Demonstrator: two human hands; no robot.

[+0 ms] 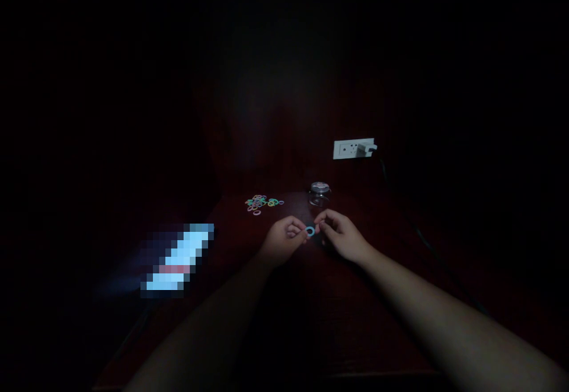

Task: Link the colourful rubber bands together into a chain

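Blue ring (310, 235) is pinched by the left hand (283, 239), in front of the lidded jar (319, 191). The right hand (343, 236) is at the ring's other edge; I cannot tell whether it grips.

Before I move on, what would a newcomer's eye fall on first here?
Probably the bright, pixelated bluish-white panel at left, glowing amid darkness. Near the centre comes the small light-blue ring pinched in the bare left hand, with the bare right hand at its right side. Beyond them, a cluster of small multicoloured rings lies left of a clear lidded jar, with a white rectangular wall socket above to the right.
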